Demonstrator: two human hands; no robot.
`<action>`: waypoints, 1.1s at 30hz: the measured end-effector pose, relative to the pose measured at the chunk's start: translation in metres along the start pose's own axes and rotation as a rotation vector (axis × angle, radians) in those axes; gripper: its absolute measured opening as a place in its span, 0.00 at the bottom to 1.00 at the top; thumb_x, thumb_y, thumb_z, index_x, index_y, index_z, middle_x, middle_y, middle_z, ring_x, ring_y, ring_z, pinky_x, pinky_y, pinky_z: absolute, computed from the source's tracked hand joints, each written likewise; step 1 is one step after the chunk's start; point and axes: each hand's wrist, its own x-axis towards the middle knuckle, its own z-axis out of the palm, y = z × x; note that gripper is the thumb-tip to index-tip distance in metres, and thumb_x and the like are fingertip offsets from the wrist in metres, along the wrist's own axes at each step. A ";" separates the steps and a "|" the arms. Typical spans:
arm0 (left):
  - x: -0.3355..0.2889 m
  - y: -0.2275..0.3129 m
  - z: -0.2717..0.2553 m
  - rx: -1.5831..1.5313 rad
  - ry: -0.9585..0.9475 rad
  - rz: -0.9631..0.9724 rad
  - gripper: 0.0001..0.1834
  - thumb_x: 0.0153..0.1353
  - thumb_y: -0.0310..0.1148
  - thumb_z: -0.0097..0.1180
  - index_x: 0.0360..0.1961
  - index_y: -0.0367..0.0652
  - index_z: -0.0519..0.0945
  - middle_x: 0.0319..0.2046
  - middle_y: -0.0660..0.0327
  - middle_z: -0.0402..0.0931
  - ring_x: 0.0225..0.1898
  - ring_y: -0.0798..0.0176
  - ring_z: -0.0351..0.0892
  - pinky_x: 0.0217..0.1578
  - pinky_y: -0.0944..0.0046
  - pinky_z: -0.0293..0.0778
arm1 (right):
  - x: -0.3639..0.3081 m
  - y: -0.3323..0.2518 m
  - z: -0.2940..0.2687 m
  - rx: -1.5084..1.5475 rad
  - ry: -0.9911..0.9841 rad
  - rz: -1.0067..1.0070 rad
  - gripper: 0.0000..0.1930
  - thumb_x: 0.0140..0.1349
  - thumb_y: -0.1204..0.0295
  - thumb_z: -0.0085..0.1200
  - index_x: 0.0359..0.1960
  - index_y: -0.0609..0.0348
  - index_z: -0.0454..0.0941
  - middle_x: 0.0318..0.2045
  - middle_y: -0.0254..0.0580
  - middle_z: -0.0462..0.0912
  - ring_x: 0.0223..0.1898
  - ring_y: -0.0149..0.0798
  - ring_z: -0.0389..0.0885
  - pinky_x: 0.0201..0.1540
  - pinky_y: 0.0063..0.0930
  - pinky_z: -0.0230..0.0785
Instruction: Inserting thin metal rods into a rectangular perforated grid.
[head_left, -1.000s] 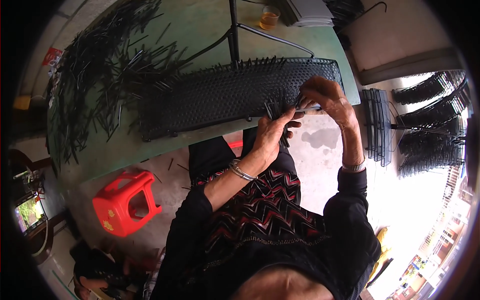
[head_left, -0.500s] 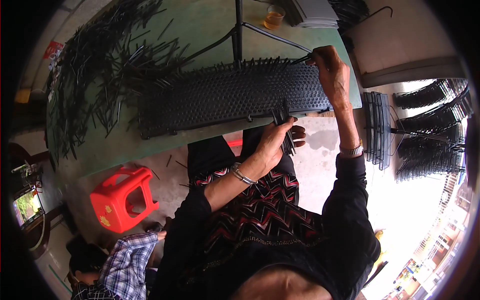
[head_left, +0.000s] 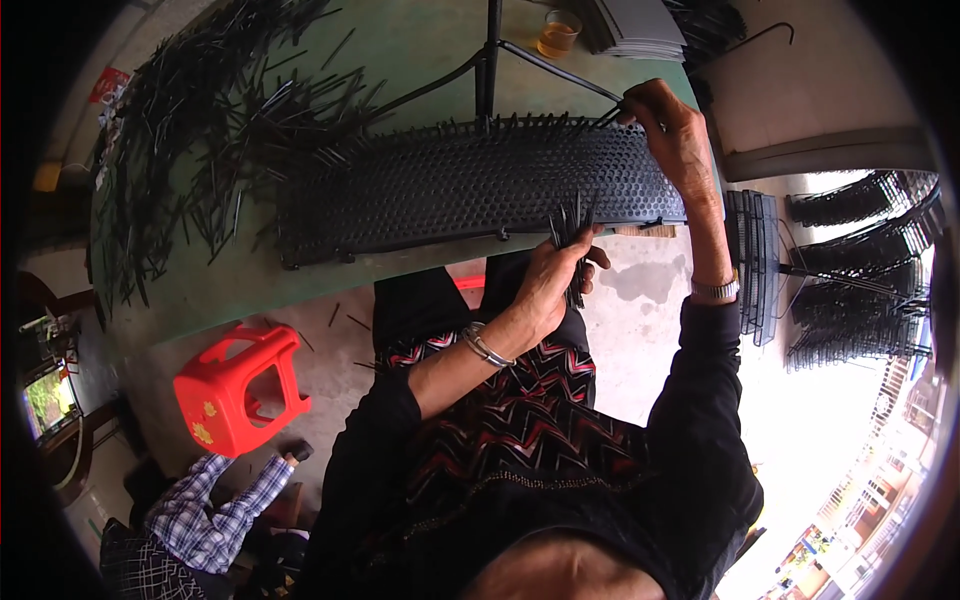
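Observation:
A long black perforated panel (head_left: pixel 450 195) lies along the near edge of the table, with a row of short black strips standing out along its far edge. My left hand (head_left: pixel 548 285) is closed around a bundle of thin black strips (head_left: pixel 572 222) just in front of the panel's near edge; the bundle's upper ends fan out over the panel. At the panel's far right corner, the fingers of my right hand (head_left: pixel 680 145) are pinched on a thin black strip (head_left: pixel 609 116), whose far side my fingers partly hide.
A large loose heap of black strips (head_left: pixel 190 130) covers the left of the green table (head_left: pixel 420 40). A black metal stand (head_left: pixel 487 75) rises behind the panel. Farther back are a cup (head_left: pixel 558 34) and stacked sheets (head_left: pixel 632 30). A red stool (head_left: pixel 245 385) and a person (head_left: pixel 205 520) are at lower left.
My right hand has shifted slightly right and away, still at the panel's far edge. The bundle in my left hand has fanned out a little. The person at lower left has moved an arm.

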 end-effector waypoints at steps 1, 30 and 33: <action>0.000 0.002 0.000 0.003 -0.022 0.012 0.14 0.67 0.41 0.52 0.44 0.41 0.78 0.27 0.61 0.79 0.23 0.73 0.67 0.22 0.72 0.64 | 0.001 -0.002 -0.002 -0.001 0.000 -0.001 0.05 0.65 0.76 0.51 0.40 0.64 0.76 0.28 0.42 0.84 0.32 0.31 0.84 0.36 0.24 0.74; -0.001 0.016 0.000 -0.064 0.018 0.090 0.17 0.66 0.41 0.55 0.45 0.38 0.78 0.31 0.56 0.81 0.24 0.70 0.69 0.24 0.72 0.65 | -0.017 0.000 0.029 -0.409 0.053 0.112 0.11 0.63 0.62 0.54 0.41 0.53 0.83 0.31 0.45 0.82 0.31 0.48 0.81 0.33 0.36 0.71; 0.000 0.017 -0.001 -0.058 0.018 0.104 0.16 0.66 0.40 0.56 0.44 0.37 0.78 0.31 0.56 0.81 0.23 0.70 0.69 0.23 0.71 0.64 | -0.018 -0.003 0.031 -0.437 0.097 0.193 0.13 0.63 0.60 0.53 0.39 0.53 0.83 0.31 0.46 0.83 0.33 0.49 0.82 0.34 0.36 0.72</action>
